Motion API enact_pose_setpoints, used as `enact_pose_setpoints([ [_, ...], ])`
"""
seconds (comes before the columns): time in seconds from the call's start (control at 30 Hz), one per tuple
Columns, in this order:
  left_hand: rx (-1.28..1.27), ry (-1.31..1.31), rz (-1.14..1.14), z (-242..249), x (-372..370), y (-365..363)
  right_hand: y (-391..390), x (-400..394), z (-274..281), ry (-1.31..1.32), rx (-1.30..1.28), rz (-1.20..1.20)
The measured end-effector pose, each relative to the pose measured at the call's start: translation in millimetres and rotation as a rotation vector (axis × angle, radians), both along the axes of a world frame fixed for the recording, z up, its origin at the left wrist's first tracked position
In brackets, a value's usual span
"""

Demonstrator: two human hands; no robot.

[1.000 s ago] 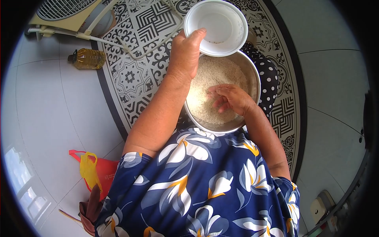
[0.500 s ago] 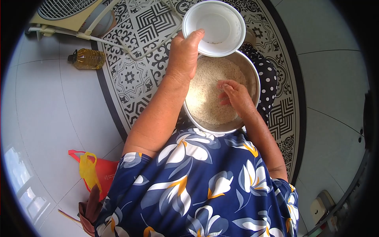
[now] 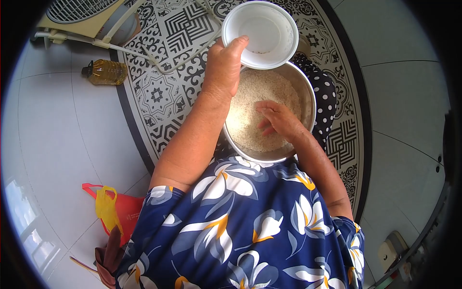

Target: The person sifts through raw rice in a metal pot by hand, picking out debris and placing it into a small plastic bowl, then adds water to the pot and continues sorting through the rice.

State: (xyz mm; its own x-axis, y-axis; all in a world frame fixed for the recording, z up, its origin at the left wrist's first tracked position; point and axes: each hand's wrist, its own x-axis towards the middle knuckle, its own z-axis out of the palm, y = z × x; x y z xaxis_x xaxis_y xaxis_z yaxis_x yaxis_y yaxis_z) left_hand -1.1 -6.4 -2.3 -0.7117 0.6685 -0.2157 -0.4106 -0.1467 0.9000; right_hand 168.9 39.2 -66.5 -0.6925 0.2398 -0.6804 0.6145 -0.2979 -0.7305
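Observation:
A steel pot full of raw white rice rests on my lap. My left hand grips the rim of a white plastic bowl and holds it above the pot's far edge; only a few grains lie inside the bowl. My right hand lies flat on the rice at the pot's right side, fingers spread and pointing left, holding nothing I can make out.
A black-and-white patterned round rug covers the tiled floor under me. A bottle of yellow oil lies at the rug's left edge. A fan with a white cable stands at top left. A red and yellow bag sits at lower left.
My right hand slid across the rice, away toward the pot's right side and then back to the left. The left hand and the white bowl barely moved.

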Motion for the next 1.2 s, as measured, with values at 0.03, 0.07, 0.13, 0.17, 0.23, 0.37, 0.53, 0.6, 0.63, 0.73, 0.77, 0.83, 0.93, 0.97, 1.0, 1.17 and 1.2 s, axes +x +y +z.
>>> enact_pose_setpoints([
  [0.03,-0.004,0.0,0.002,0.0,0.0,-0.2,0.7,-0.8,2.2,-0.013,-0.038,-0.015],
  [0.07,-0.008,0.001,0.004,-0.1,-0.1,-0.5,1.0,-1.4,3.3,-0.026,-0.076,-0.03],
  [0.13,0.001,-0.002,0.008,-0.3,-0.3,-0.2,1.3,-1.3,2.0,-0.018,-0.08,-0.021],
  [0.17,0.009,-0.006,0.009,-0.4,-0.1,-0.1,1.4,-0.9,1.5,-0.012,-0.083,-0.015],
  [0.23,0.013,-0.001,0.007,1.6,1.0,-0.3,2.9,-2.1,4.8,-0.029,-0.107,0.012],
  [0.37,0.019,-0.009,-0.011,4.0,1.8,-0.5,1.8,-2.0,7.4,-0.035,-0.146,-0.002],
  [0.53,0.012,-0.012,0.004,1.2,0.5,0.0,9.6,3.5,8.9,0.034,-0.22,-0.081],
  [0.6,-0.001,-0.014,0.011,1.5,0.1,-0.6,11.5,4.5,9.4,0.059,-0.236,-0.13],
  [0.63,0.014,-0.03,0.007,2.5,-0.2,-1.1,11.8,4.7,9.2,0.043,-0.193,-0.198],
  [0.73,0.026,-0.05,0.003,4.8,0.4,-1.0,10.4,5.6,7.7,0.036,-0.111,-0.302],
  [0.77,0.025,-0.055,0.005,5.1,0.7,-0.9,9.4,6.1,6.9,0.044,-0.071,-0.336],
  [0.83,0.007,-0.037,0.008,5.3,1.4,-0.4,6.6,6.8,6.0,0.059,-0.037,-0.345],
  [0.93,0.01,-0.016,0.007,2.7,0.3,-0.3,4.3,7.4,4.6,0.086,0.001,-0.34],
  [0.97,0.03,-0.013,0.002,1.9,-0.1,-0.2,4.0,7.5,4.4,0.098,0.003,-0.327],
  [1.0,0.03,-0.013,0.002,2.4,0.2,-0.5,3.3,7.3,4.7,0.099,0.003,-0.327],
  [1.17,0.003,0.007,0.007,3.3,0.4,-0.1,-1.1,2.7,-0.4,-0.066,0.145,-0.012],
  [1.2,0.004,0.007,0.007,4.0,0.6,-0.1,-1.3,1.8,0.3,-0.066,0.145,-0.012],
])
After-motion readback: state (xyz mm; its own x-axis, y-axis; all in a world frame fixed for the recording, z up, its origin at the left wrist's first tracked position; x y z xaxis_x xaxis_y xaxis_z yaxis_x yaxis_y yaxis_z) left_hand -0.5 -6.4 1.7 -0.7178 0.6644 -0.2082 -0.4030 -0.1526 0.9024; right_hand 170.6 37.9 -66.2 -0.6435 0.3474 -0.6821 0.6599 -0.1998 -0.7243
